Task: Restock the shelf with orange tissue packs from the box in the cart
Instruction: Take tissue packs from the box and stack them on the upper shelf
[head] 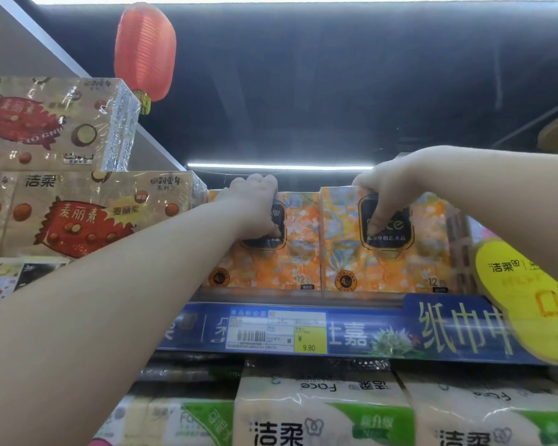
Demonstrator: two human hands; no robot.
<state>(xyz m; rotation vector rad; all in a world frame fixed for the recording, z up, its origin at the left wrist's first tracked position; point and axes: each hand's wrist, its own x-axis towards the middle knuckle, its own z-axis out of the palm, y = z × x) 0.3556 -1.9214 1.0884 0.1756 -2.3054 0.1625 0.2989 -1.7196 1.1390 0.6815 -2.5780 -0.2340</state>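
Note:
Two orange tissue packs stand side by side on the top shelf point(297, 296), above the blue price strip. My left hand point(255, 204) grips the left orange pack point(293, 249) at its upper left, fingers over its top edge and thumb on its front. My right hand point(387, 194) grips the right orange pack point(400, 262) at its top, fingers curled over the edge, thumb on the dark label. Both arms reach upward. The box and the cart are out of view.
Brown tissue packs point(78, 214) with red labels are stacked to the left, right beside the left orange pack. A yellow promo tag point(522, 284) hangs at the right. White and green tissue bundles point(322, 410) fill the shelf below. A red lantern point(145, 53) hangs overhead.

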